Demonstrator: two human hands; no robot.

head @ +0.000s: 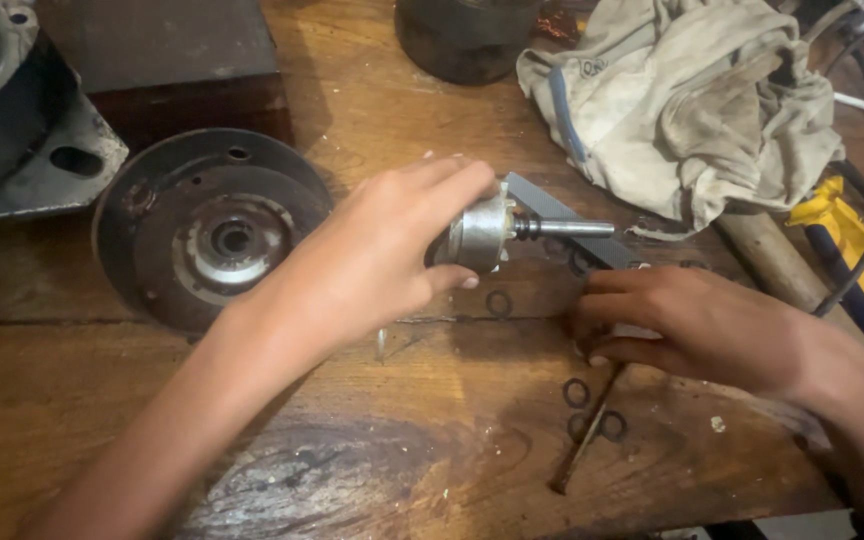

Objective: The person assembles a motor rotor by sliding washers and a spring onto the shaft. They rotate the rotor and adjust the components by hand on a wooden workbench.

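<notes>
At the lower centre, small black rubber rings lay on the worn wooden table. The right hand pressed curled fingers there; any hold was unclear. Mid-frame, the left hand gripped a grey metal rotor with shaft. A dark round disc lay at left.

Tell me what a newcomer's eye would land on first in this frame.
Centre frame, the left hand grips a small grey metal rotor, its shaft pointing right. Just below right, the right hand rests on the wooden bench among small dark rings. At left lies a large round rusty metal disc, and a dirty rag at top right.
</notes>
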